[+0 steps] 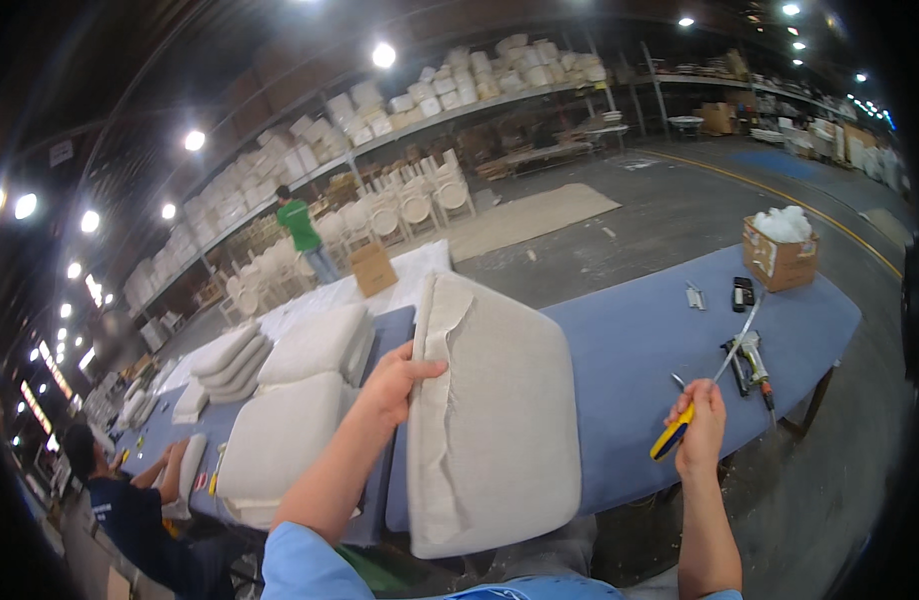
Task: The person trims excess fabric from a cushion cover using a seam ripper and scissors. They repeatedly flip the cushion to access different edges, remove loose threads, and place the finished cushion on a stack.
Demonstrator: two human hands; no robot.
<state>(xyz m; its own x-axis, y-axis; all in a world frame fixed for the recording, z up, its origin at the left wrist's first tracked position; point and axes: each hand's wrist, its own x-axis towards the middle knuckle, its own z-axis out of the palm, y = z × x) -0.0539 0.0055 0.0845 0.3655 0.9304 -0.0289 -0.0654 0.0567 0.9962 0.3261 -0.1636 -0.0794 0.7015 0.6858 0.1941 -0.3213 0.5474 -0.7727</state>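
Observation:
Upright at the middle, a padded cushion (505, 420) in off-white fabric is tilted toward me, a loose fabric flap running down its left side. My left hand (388, 385) grips that left edge, thumb on the front. My right hand (702, 420) is closed around a screwdriver-like tool with a yellow and dark blue handle (672, 434); a long thin metal shaft reaches up and right from the fist. A small metal tip also shows beside the fingers, and I cannot make out what it belongs to. The right hand is apart from the cushion.
On the blue-covered table (630, 330) lie a staple gun (748, 362), a black device (743, 294) and small metal pieces (696, 296). A cardboard box (780, 258) of white stuffing stands at its far right. Stacked cushions (285, 435) are left; a person in dark clothing (140, 520) works there.

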